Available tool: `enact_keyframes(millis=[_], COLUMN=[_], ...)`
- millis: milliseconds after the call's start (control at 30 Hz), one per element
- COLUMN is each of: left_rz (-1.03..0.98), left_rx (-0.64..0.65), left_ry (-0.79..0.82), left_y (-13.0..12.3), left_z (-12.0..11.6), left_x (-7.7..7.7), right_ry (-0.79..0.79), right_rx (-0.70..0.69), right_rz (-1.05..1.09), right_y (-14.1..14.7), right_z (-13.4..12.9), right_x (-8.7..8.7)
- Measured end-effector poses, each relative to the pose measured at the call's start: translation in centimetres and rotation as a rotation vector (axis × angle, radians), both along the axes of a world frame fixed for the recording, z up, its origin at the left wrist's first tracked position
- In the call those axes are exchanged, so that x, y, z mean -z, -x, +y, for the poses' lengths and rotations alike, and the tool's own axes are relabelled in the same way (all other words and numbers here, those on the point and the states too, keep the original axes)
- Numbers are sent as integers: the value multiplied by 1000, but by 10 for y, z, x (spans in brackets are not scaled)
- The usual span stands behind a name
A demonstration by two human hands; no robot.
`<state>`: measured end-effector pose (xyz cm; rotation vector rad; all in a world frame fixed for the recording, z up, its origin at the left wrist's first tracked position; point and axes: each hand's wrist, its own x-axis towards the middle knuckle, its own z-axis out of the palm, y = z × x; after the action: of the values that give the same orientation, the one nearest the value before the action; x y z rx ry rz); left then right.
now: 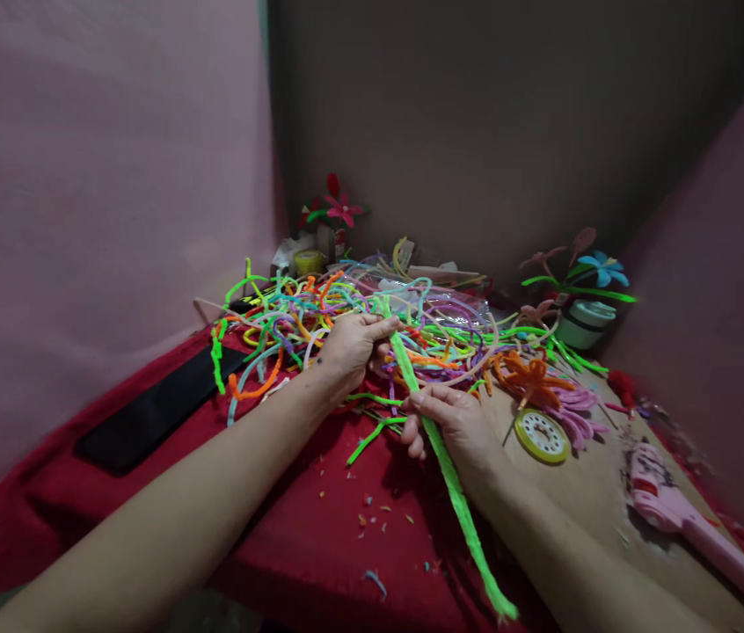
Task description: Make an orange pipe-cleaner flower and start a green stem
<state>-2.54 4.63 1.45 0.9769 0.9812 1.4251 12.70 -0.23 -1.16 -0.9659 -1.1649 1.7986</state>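
Observation:
A bright green strip of fuzzy pipe cleaners (pixel 455 488) runs slantwise between my hands, its lower end hanging toward the front of the table. Near its upper end, my left hand (pixel 353 352) pinches it between thumb and fingers. My right hand (pixel 448 422) grips the same strip lower down, around its middle. Below and behind my fingers lie loose green pipe cleaners (pixel 372 440). Just beyond both hands spreads a tangled heap of many-coloured pipe cleaners (pixel 280 321), partly hidden by my left hand.
A black phone-like slab (pixel 154 413) lies at left on the red cloth (pixel 319 545). At right are an orange pipe-cleaner flower (pixel 534 380), a yellow tape roll (pixel 542 436) and a pink glue gun (pixel 682 519) on cardboard. A pale green pot (pixel 587 323) stands behind; scraps litter the cloth.

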Motion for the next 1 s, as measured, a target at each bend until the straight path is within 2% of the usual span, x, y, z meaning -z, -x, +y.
enact_keyframes(millis=[233,500,1000], left_rz=[100,196,160], left_rx=[196,265,221], left_ry=[65,124,80], left_y=[-1,-1,-3], left_z=[-3,-10,-8], left_x=[2,-3,-2], right_ry=[8,-25,-21], right_rx=[29,50,53], right_rz=[27,53,44], right_y=[-1,-4,-2], right_z=[2,8,6], right_x=[-1,4,0])
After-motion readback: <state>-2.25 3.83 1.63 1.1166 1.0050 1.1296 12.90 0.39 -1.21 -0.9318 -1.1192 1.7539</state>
